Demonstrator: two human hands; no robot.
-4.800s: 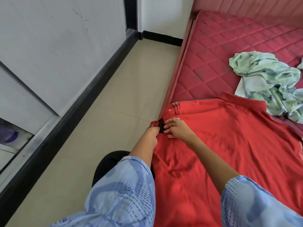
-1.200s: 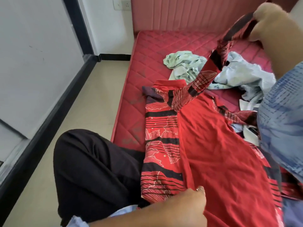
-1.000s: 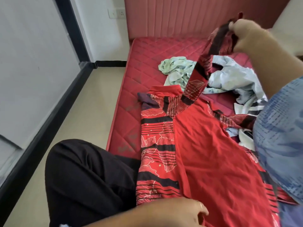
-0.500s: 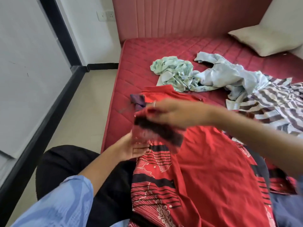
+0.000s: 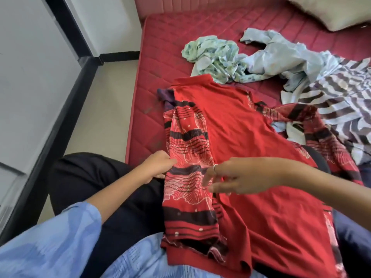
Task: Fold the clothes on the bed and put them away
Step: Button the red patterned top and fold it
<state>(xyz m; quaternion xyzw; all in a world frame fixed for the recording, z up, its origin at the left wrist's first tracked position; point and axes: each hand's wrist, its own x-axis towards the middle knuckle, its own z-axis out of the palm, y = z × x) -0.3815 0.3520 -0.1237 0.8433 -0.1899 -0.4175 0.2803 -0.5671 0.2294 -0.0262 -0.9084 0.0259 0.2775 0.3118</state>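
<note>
- Red mattress (image 5: 158, 63) is carrying my red shirt (image 5: 251, 157) along its left edge
- my left hand (image 5: 158, 167) is pinching the patterned fold (image 5: 188, 157)
- my right hand (image 5: 236, 177) is hovering loose, gripping nothing

Red mattress (image 5: 154, 77) bears shirts (image 5: 251, 137) and pillow (image 5: 331, 11).

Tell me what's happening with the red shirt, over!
Left hand pinching the folded patterned edge of the red shirt. Right hand open, hovering over it. Green garment and striped garment unfolded on the mattress.
</note>
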